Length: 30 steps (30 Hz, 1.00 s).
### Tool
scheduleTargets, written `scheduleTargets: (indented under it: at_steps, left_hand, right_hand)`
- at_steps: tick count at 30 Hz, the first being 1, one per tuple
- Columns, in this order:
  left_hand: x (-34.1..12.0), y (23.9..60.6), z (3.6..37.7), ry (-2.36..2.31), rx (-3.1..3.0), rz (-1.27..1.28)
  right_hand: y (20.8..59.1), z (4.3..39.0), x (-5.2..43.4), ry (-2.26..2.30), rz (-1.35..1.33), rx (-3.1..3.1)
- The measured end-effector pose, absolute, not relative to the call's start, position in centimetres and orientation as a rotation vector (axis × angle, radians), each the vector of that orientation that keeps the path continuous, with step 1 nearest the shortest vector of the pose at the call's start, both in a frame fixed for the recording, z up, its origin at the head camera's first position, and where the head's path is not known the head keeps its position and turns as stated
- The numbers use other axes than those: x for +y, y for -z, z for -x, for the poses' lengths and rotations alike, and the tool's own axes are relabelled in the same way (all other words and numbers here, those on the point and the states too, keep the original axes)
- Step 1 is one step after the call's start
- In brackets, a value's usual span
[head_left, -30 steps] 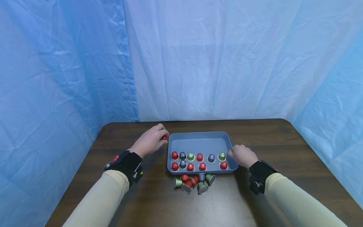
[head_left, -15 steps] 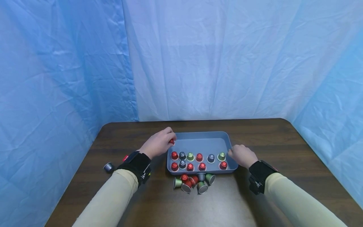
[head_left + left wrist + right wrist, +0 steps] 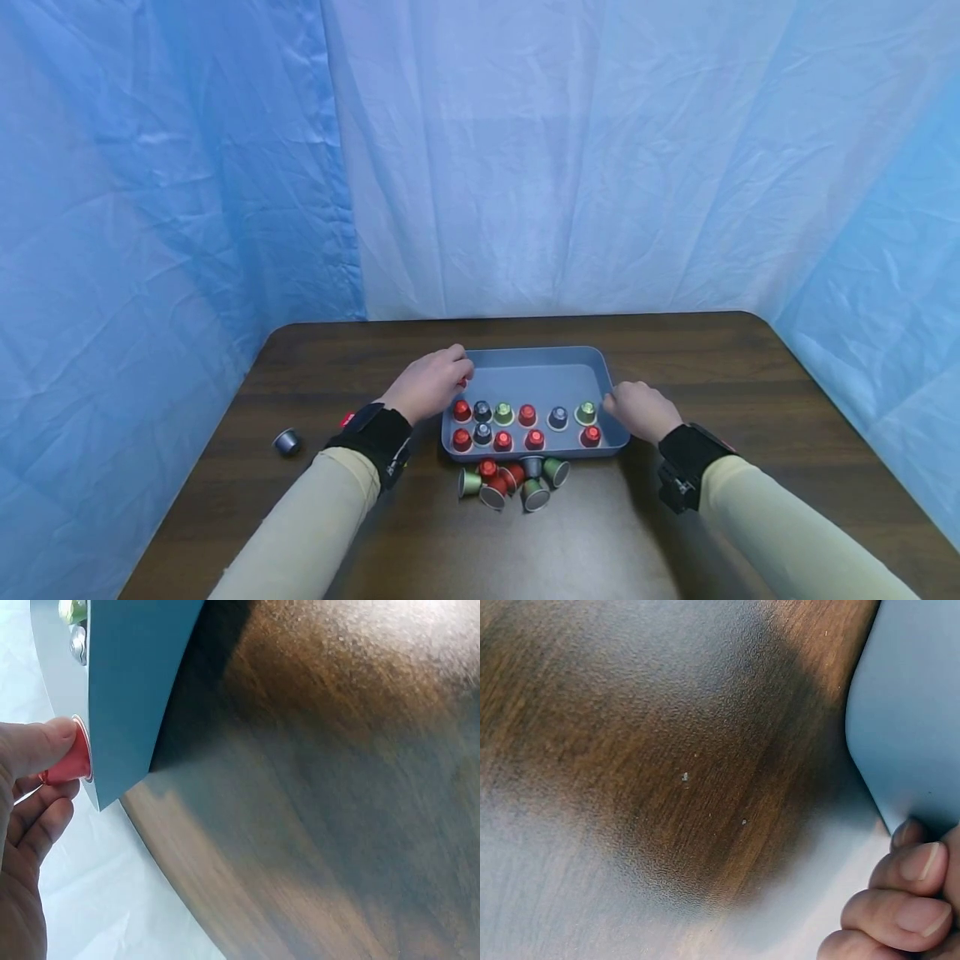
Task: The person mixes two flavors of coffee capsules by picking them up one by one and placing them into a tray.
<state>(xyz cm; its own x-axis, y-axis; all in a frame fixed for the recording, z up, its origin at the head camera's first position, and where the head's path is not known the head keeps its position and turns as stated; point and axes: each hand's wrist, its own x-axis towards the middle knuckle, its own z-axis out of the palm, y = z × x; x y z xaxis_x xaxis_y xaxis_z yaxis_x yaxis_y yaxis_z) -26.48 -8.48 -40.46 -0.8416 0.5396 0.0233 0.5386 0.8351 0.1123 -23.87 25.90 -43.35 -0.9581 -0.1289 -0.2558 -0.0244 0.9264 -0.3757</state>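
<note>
pinching a red capsule [image 3: 66, 759] over the tray [image 3: 525, 377] at its 10 o'clock corner, the left hand [image 3: 429, 385] should lower it upright into a bare spot. the right hand [image 3: 637, 410], fingers curled, seemingly grips the 3 o'clock rim to steady it.

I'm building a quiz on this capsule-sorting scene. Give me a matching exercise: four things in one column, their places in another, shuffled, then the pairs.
Things:
1. left hand
2. right hand
3. lone grey capsule
4. capsule pile

Places:
A. on the table, just in front of the tray
B. at the tray's right edge
C. alone on the table, far left of the tray
D. at the tray's left edge, pinching a red capsule

Pairs: 1-D, 2-B, 3-C, 4-A
</note>
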Motion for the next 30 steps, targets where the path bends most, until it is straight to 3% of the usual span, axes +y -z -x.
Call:
scheduleTargets:
  at_steps: [30]
  left_hand:
    - [-8.28,41.16,26.2,-0.058,2.909,-0.906]
  right_hand:
    - [43.06,23.75,25.67,0.543,0.118,2.8]
